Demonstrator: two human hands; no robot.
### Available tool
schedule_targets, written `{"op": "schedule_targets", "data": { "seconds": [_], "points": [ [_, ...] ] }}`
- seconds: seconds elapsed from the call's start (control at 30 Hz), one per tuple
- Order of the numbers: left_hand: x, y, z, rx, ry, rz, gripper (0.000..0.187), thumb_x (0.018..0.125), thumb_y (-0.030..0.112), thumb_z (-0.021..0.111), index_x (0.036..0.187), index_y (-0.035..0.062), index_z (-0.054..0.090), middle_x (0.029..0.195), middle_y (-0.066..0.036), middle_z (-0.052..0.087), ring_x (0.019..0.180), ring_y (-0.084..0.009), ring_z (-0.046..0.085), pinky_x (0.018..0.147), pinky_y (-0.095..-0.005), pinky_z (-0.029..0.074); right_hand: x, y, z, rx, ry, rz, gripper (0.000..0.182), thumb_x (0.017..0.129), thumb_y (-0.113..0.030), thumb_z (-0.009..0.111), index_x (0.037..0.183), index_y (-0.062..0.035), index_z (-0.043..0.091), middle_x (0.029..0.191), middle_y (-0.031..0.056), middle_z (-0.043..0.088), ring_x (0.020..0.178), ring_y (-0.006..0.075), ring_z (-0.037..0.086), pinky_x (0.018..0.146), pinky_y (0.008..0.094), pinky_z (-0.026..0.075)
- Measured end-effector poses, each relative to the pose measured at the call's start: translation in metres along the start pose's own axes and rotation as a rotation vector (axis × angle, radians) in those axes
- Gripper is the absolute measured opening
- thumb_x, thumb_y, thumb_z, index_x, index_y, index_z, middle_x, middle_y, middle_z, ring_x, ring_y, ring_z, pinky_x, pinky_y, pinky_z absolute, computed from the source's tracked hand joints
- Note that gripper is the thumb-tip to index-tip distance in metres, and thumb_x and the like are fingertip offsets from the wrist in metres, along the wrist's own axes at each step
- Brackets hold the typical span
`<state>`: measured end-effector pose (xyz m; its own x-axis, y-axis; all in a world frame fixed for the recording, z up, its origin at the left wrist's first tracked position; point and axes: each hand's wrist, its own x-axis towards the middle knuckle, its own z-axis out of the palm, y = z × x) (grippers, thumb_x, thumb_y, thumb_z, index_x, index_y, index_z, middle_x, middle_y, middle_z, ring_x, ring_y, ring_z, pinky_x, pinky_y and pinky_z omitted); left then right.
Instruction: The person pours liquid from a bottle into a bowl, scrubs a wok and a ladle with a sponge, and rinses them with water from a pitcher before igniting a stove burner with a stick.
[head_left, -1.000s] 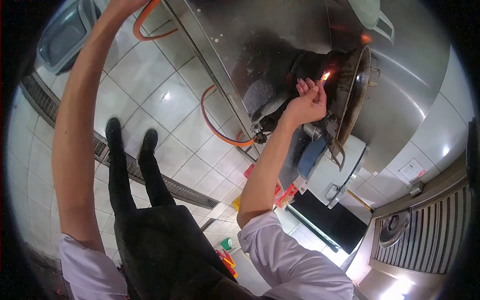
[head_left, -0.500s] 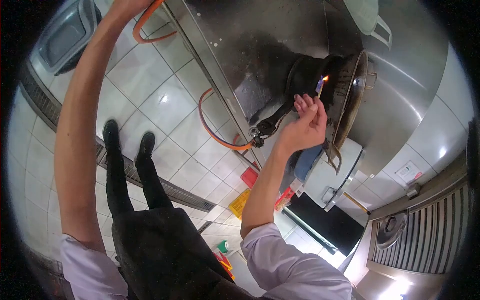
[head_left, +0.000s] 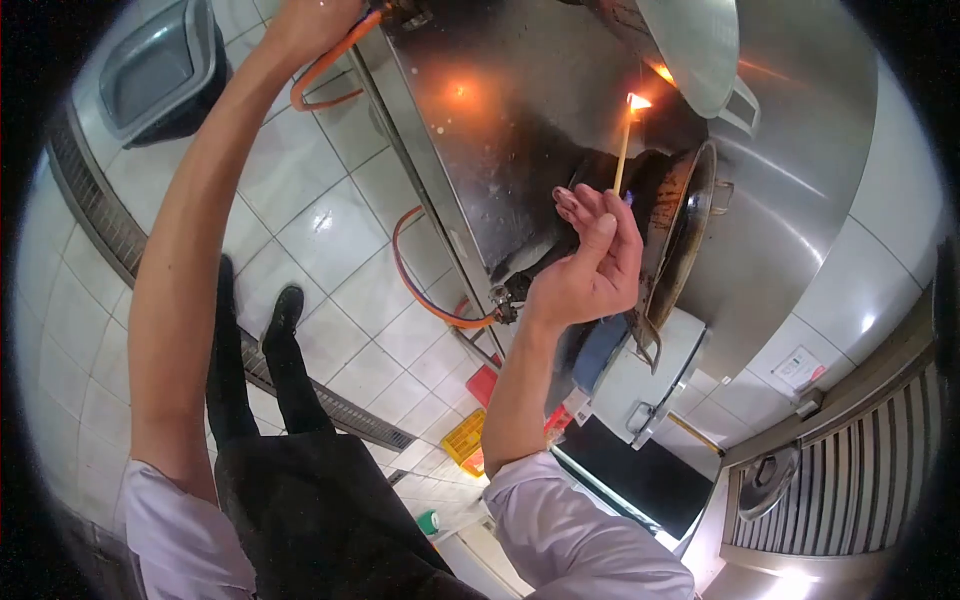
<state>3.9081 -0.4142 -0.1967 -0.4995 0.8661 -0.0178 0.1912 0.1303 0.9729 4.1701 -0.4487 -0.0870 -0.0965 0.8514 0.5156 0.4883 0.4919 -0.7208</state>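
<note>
My right hand (head_left: 590,250) pinches a thin wooden stick (head_left: 622,155) between thumb and fingers. The stick points away from me, its far tip burning with a small bright flame (head_left: 638,102). Beside this hand a blackened burner carries a large wok (head_left: 690,235), tilted in this view. Another flame (head_left: 663,72) shows farther off, close to a pale pan-like vessel (head_left: 700,45). My left hand (head_left: 315,30) is at the top edge, beside an orange hose (head_left: 345,45) and a metal valve fitting (head_left: 405,12). Its fingers look curled, but what they grip is partly cut off.
A steel stove top (head_left: 490,150) lies before me, its front rail along the tiled floor (head_left: 330,225). A second hose (head_left: 410,280) loops below the rail. A grey bin (head_left: 150,75) stands at upper left, a yellow crate (head_left: 463,440) lower down, a white lidded box (head_left: 640,390) beyond.
My right hand has carried the burning stick away from the near burner toward the far flame. The view has shifted, bringing more of my left hand and the far vessel in. Orange light now glows on the steel.
</note>
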Motion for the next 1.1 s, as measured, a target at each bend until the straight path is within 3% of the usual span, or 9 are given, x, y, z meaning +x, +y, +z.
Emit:
{"op": "schedule_targets", "data": {
  "seconds": [0.2, 0.23, 0.27, 0.37, 0.63, 0.77, 0.93, 1.0, 1.1],
  "points": [
    [-0.006, 0.006, -0.001, -0.116, 0.015, -0.029, 0.021, 0.087, 0.013, 0.049, 0.096, -0.0028, 0.059, 0.062, -0.011, 0.055, 0.060, -0.0131, 0.050, 0.059, -0.0316, 0.042, 0.005, 0.003, 0.018, 0.067, -0.074, -0.081, 0.021, 0.091, -0.006, 0.044, 0.100, 0.0093, 0.055, 0.085, 0.0208, 0.063, 0.072, 0.0262, 0.065, 0.064, 0.0325, 0.055],
    [-0.004, 0.002, 0.001, -0.073, 0.077, 0.042, 0.024, 0.087, 0.018, 0.049, 0.089, -0.0032, 0.060, 0.064, -0.017, 0.058, 0.060, -0.0226, 0.056, 0.059, -0.0359, 0.043, 0.005, 0.003, 0.021, 0.079, -0.093, -0.092, 0.020, 0.091, -0.005, 0.044, 0.100, 0.0092, 0.055, 0.086, 0.0208, 0.063, 0.073, 0.0261, 0.065, 0.065, 0.0323, 0.055],
    [-0.002, -0.001, 0.000, -0.074, 0.086, 0.039, 0.024, 0.087, 0.018, 0.049, 0.089, -0.0032, 0.060, 0.064, -0.017, 0.058, 0.060, -0.0226, 0.056, 0.059, -0.0359, 0.043, 0.007, 0.005, 0.024, 0.082, -0.101, -0.095, 0.020, 0.091, -0.005, 0.044, 0.100, 0.0092, 0.055, 0.086, 0.0208, 0.063, 0.073, 0.0261, 0.065, 0.065, 0.0323, 0.055],
    [0.003, 0.005, -0.003, 0.158, 0.071, 0.010, 0.037, 0.084, 0.031, 0.051, 0.077, -0.0040, 0.061, 0.070, -0.024, 0.059, 0.070, -0.0403, 0.057, 0.062, -0.0447, 0.044, 0.015, 0.015, 0.031, 0.084, -0.149, -0.164, 0.019, 0.091, -0.003, 0.043, 0.099, 0.0089, 0.055, 0.086, 0.0202, 0.063, 0.073, 0.0256, 0.065, 0.065, 0.0317, 0.054],
    [0.012, 0.007, -0.005, 0.257, 0.027, -0.137, 0.047, 0.080, 0.041, 0.054, 0.069, -0.0041, 0.063, 0.066, -0.026, 0.058, 0.067, -0.0397, 0.060, 0.063, -0.0464, 0.046, 0.053, 0.051, 0.054, 0.118, -0.208, -0.141, 0.016, 0.089, -0.002, 0.044, 0.095, 0.0067, 0.056, 0.084, 0.0163, 0.063, 0.070, 0.0213, 0.063, 0.062, 0.0288, 0.051],
    [0.011, 0.002, -0.004, 0.283, 0.063, -0.106, 0.048, 0.079, 0.041, 0.054, 0.069, -0.0045, 0.063, 0.066, -0.026, 0.058, 0.068, -0.0395, 0.061, 0.063, -0.0464, 0.046, 0.070, 0.068, 0.068, 0.252, -0.213, -0.016, 0.014, 0.088, -0.004, 0.047, 0.094, 0.0063, 0.055, 0.083, 0.0161, 0.063, 0.068, 0.0230, 0.062, 0.061, 0.0309, 0.051],
    [0.011, 0.009, -0.005, 0.252, 0.069, -0.218, 0.048, 0.078, 0.042, 0.057, 0.068, -0.0039, 0.064, 0.068, -0.024, 0.061, 0.072, -0.0371, 0.062, 0.066, -0.0438, 0.049, 0.080, 0.077, 0.074, 0.442, -0.204, 0.135, 0.015, 0.088, -0.006, 0.050, 0.095, 0.0069, 0.054, 0.084, 0.0167, 0.061, 0.071, 0.0243, 0.061, 0.063, 0.0326, 0.051],
    [0.010, 0.005, -0.001, 0.336, 0.165, -0.199, 0.048, 0.077, 0.043, 0.058, 0.069, -0.0038, 0.065, 0.069, -0.023, 0.062, 0.072, -0.0361, 0.063, 0.067, -0.0428, 0.050, 0.075, 0.072, 0.068, 0.434, -0.169, 0.175, 0.016, 0.087, -0.005, 0.050, 0.097, 0.0067, 0.053, 0.084, 0.0164, 0.060, 0.074, 0.0243, 0.061, 0.065, 0.0328, 0.052],
    [0.011, 0.009, -0.006, 0.276, 0.029, -0.233, 0.048, 0.078, 0.043, 0.057, 0.073, -0.0042, 0.065, 0.071, -0.024, 0.062, 0.074, -0.0365, 0.063, 0.067, -0.0431, 0.049, 0.051, 0.064, 0.047, 0.405, -0.120, 0.179, 0.016, 0.088, -0.006, 0.050, 0.098, 0.0061, 0.052, 0.085, 0.0163, 0.060, 0.073, 0.0242, 0.060, 0.063, 0.0321, 0.050]
  ]
}}
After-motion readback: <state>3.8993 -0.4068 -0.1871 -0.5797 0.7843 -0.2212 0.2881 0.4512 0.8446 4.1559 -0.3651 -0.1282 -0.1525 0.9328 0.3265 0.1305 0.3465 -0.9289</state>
